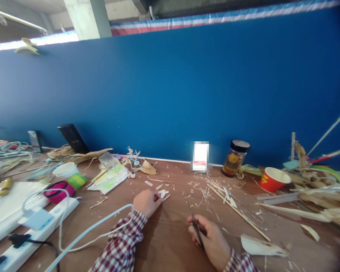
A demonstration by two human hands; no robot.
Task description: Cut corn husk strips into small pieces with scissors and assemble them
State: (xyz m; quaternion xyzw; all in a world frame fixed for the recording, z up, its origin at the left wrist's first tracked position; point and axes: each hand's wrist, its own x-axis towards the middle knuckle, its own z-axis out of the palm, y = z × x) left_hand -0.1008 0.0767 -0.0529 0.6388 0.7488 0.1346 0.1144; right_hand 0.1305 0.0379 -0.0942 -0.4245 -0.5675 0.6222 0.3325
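Observation:
My left hand rests low over the table, its fingers pinched together on a small pale strip. Small white scraps lie right beside those fingertips. In my right hand is a slim black pointed tool, its thin tip aimed away from me; it looks like tweezers, but its exact kind is unclear. Between the two hands is bare brown tabletop. Thin straw-like slivers and a long thin stick lie beyond and to the right of my right hand.
A white power strip with cables stands at left, a pale cable arching over my left sleeve. At the back are a lidded jar, a red paper cup and a blurred white card. Dried husks pile up at right.

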